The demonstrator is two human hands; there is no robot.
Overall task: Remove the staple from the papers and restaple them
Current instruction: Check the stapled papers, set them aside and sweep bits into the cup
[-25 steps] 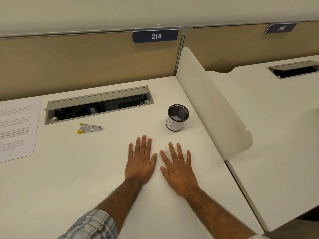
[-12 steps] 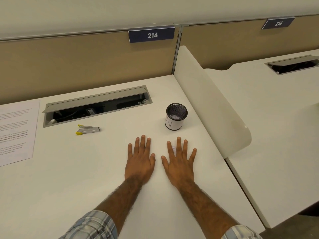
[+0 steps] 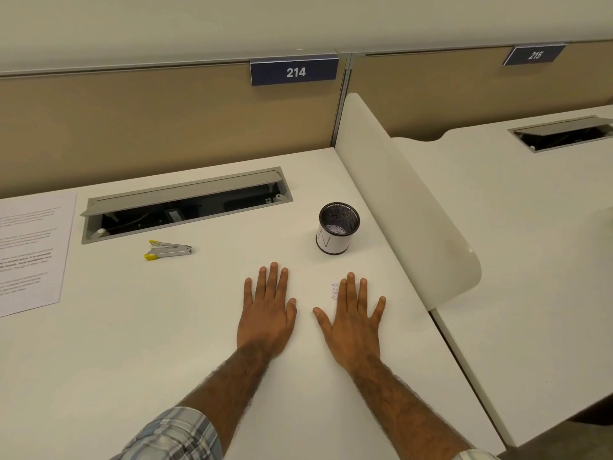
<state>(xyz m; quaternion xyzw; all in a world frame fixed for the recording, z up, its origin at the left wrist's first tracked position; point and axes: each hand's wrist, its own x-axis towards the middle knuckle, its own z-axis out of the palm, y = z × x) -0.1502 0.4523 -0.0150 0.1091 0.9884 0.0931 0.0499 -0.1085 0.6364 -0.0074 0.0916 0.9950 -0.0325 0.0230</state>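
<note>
My left hand [image 3: 267, 313] and my right hand [image 3: 353, 322] lie flat, palms down, side by side on the white desk [image 3: 132, 343], fingers straight, holding nothing. A small silver stapler with yellow ends [image 3: 167, 250] lies on the desk to the far left of my hands, in front of the cable tray. The printed papers [image 3: 28, 250] lie at the desk's left edge, partly cut off by the frame. A tiny crumpled white scrap [image 3: 334, 290] sits beside my right index finger.
A black mesh cup with a white label [image 3: 338, 232] stands just beyond my right hand. An open grey cable tray [image 3: 185, 202] is set into the desk's back. A white rounded divider [image 3: 408, 210] borders the right side, with another desk [image 3: 530, 227] beyond.
My right hand has slid slightly right, uncovering the small white scrap beside its index finger. My left hand has stayed flat in place.
</note>
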